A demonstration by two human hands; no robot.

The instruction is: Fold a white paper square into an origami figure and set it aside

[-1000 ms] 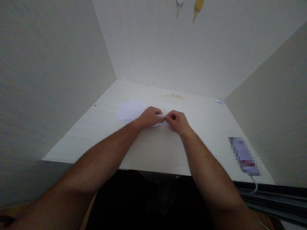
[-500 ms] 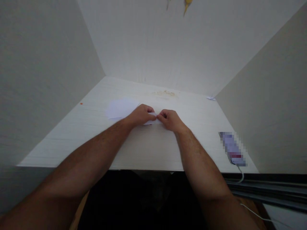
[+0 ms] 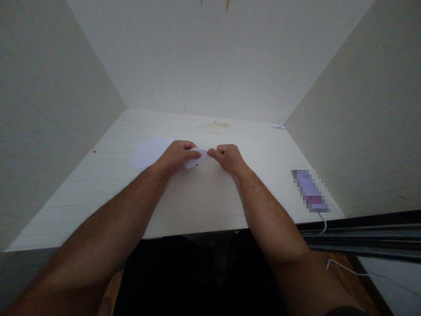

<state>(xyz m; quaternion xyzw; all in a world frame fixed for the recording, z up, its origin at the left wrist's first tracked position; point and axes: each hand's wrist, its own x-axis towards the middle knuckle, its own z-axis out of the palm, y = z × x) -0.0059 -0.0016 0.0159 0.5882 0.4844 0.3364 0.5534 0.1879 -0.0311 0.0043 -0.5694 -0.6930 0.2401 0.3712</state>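
Note:
Between my hands, a little above the white desk, is a small piece of white paper. My left hand is closed on its left part, with the thumb lying across the top. At the paper's right tip, the thumb and curled forefinger of my right hand pinch the corner. Whether the paper is folded is hard to make out. More white paper sheets lie on the desk to the left, partly covered by my left hand and wrist.
A phone with a blurred screen lies at the right, its white cable hanging over the front edge. A small folded white paper sits in the back right corner. Walls enclose the desk at the back and both sides.
The paper has turned, and more of it shows between my hands. My hands have drawn slightly apart. The whole view has shifted and tilted a little.

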